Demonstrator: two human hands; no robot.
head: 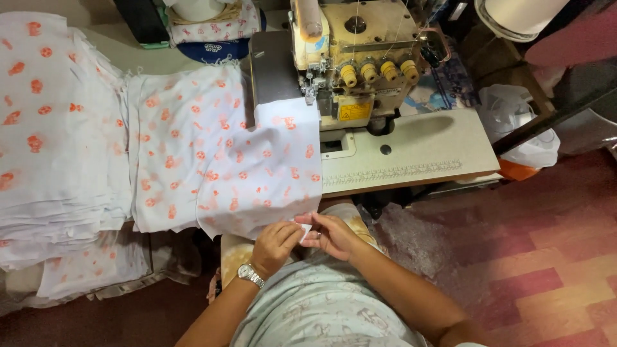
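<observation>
A small white fabric piece [304, 229] sat pinched between the left hand [276, 245] and right hand [331, 234], just below the printed cloth's [263, 173] hanging edge. Beyond that cloth stood the sewing machine [357, 58]; bare tabletop [418, 151] lay right of it.

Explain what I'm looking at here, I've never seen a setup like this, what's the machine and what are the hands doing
This is one picture from a camera worn on a person's head, looking down at their own hands and lap. The cream machine at the top is a sewing machine with four yellow knobs, standing on a pale table. White cloth with orange prints runs out from under it and hangs over the table edge. More of that cloth is piled in a stack on the left. The left hand, with a wristwatch, and the right hand meet at the cloth's lower edge, fingers pinching a small white piece.
</observation>
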